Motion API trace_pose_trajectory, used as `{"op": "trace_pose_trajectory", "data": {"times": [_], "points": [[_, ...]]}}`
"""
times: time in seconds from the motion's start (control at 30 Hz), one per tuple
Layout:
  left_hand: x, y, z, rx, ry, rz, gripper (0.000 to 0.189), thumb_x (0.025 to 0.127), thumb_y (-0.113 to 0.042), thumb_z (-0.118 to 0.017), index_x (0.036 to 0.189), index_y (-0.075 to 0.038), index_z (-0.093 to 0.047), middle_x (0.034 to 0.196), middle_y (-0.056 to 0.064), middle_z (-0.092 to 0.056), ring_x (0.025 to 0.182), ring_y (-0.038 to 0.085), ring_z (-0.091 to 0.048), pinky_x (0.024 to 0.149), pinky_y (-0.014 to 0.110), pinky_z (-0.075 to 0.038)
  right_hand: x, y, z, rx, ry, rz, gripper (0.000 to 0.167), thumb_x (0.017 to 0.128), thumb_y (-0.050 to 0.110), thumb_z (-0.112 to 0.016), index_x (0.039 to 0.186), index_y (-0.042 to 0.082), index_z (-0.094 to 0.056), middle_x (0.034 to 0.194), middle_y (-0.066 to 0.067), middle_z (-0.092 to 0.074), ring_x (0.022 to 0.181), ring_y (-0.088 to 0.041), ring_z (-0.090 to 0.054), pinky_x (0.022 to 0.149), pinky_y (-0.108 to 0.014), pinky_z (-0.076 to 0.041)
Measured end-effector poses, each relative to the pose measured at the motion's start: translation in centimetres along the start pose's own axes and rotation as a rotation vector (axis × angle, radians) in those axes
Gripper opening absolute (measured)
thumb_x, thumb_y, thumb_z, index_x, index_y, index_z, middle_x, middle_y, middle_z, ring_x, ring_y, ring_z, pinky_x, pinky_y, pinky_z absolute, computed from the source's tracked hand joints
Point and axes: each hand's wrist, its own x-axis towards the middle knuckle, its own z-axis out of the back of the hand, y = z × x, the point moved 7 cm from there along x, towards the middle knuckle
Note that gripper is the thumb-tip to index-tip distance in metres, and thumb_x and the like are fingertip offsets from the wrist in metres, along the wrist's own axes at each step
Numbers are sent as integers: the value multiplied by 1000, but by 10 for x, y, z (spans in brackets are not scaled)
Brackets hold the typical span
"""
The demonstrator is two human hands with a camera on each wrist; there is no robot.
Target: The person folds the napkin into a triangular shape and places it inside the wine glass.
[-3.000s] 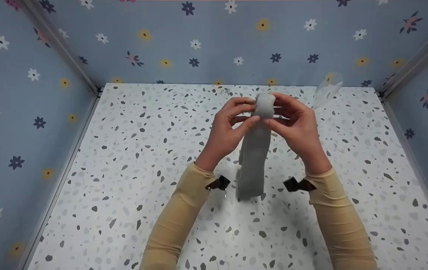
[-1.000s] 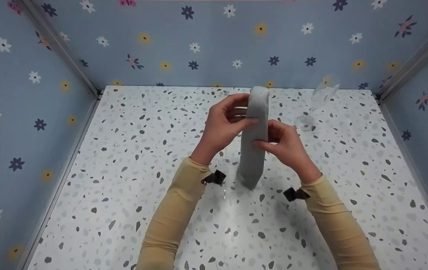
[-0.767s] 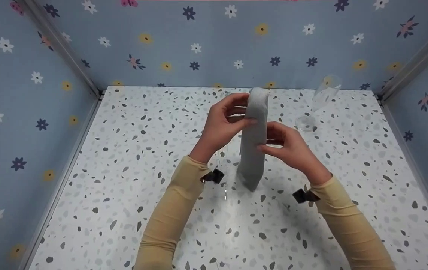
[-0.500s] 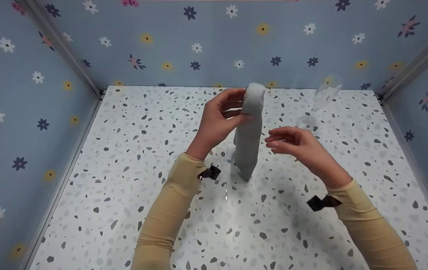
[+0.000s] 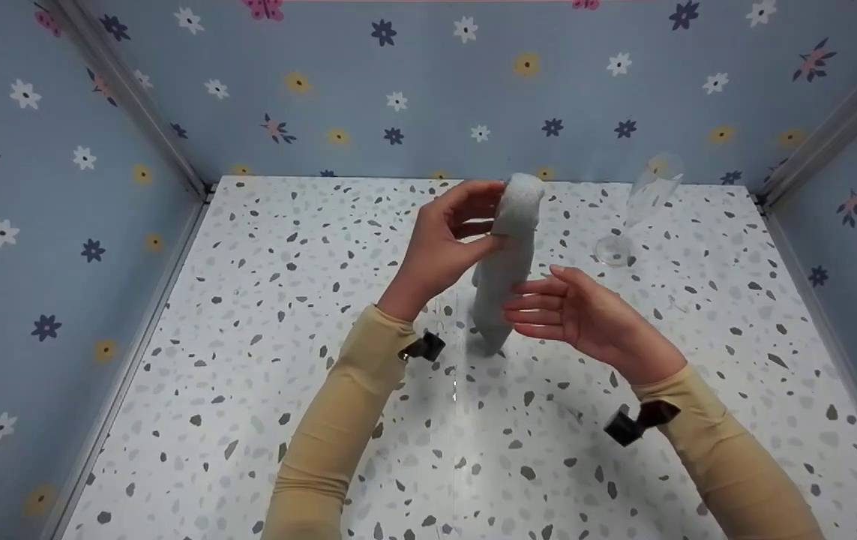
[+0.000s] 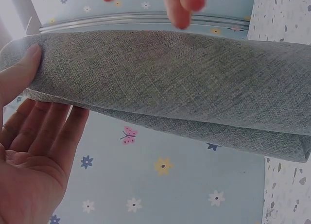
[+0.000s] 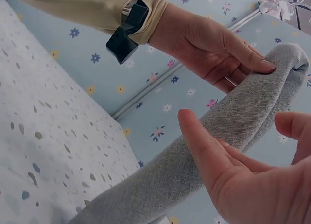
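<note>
A grey woven cloth (image 5: 507, 274), folded into a long narrow strip, stands upright at mid-table, its lower end near the tabletop. My left hand (image 5: 439, 247) pinches it near the top, thumb on the near face and fingers behind. In the left wrist view the folded layers of the cloth (image 6: 170, 78) show along its lower edge, with the left thumb (image 6: 29, 63) pressed on one end. My right hand (image 5: 585, 319) is held palm up with fingers extended, fingertips right at the cloth's right side. The right wrist view shows that hand (image 7: 252, 190) alongside the cloth, thumb apart.
A clear stemmed glass (image 5: 614, 251) stands at the back right, behind my right hand. Blue flowered panels (image 5: 428, 82) wall the speckled white tabletop (image 5: 286, 337) at the back and both sides.
Both hands gripped the cloth's top earlier. The right hand slid down it, let go, moved right, then came back with palm turned up and fingers straightened. The left hand keeps its pinch.
</note>
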Motion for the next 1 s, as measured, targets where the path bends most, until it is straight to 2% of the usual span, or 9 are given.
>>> {"op": "trace_pose_trajectory", "data": {"times": [0.17, 0.37, 0.47, 0.6, 0.7, 0.83, 1.0], "points": [[-4, 2, -4, 16, 30, -8, 48, 79, 11, -71, 124, 8, -55, 115, 16, -62, 106, 22, -61, 89, 39, -50, 5, -5, 1, 167, 6, -32, 64, 104, 38, -32, 144, -12, -25, 133, -29, -49, 124, -39, -48, 102, -45, -38], [-10, 5, -9, 11, 67, -2, 50, 78, 7, -74, 124, 6, -55, 116, 14, -62, 107, 21, -60, 91, 40, -49, 9, -3, 0, 310, -2, -31, 70, 103, 41, -38, 144, -13, -20, 139, -29, -43, 129, -37, -42, 105, -43, -34], [-12, 6, -10, 2, 90, 6, 51, 77, 6, -75, 124, 6, -55, 116, 14, -62, 108, 22, -60, 92, 40, -49, 10, 0, 0, 367, -15, -18, 70, 102, 40, -41, 143, -14, -24, 139, -29, -42, 129, -35, -43, 106, -40, -34], [-16, 9, -12, 2, 122, 35, 52, 75, 8, -76, 122, 4, -57, 115, 11, -62, 107, 20, -60, 92, 39, -48, 12, 2, 0, 432, -37, 7, 59, 102, 35, -45, 135, -12, -38, 132, -28, -51, 121, -33, -52, 105, -38, -36], [-19, 11, -15, 7, 154, 52, 51, 73, 10, -74, 120, 3, -59, 114, 8, -63, 105, 20, -61, 92, 40, -48, 16, 1, -1, 443, -49, 30, 50, 102, 35, -45, 128, -7, -48, 123, -25, -58, 112, -31, -59, 101, -37, -40], [-24, 11, -19, 13, 214, 29, 50, 73, 11, -73, 121, 4, -59, 115, 9, -63, 106, 21, -60, 91, 42, -47, 19, 0, -2, 445, -75, 67, 41, 101, 35, -44, 122, 1, -55, 118, -17, -58, 104, -28, -63, 93, -35, -48], [-31, 11, -20, 14, 266, 0, 53, 73, 10, -75, 123, 7, -56, 119, 15, -61, 111, 23, -58, 96, 42, -45, 18, -1, -3, 470, -124, 89, 26, 102, 19, -46, 118, 0, -56, 119, -15, -51, 103, -25, -59, 87, -32, -51]]}}
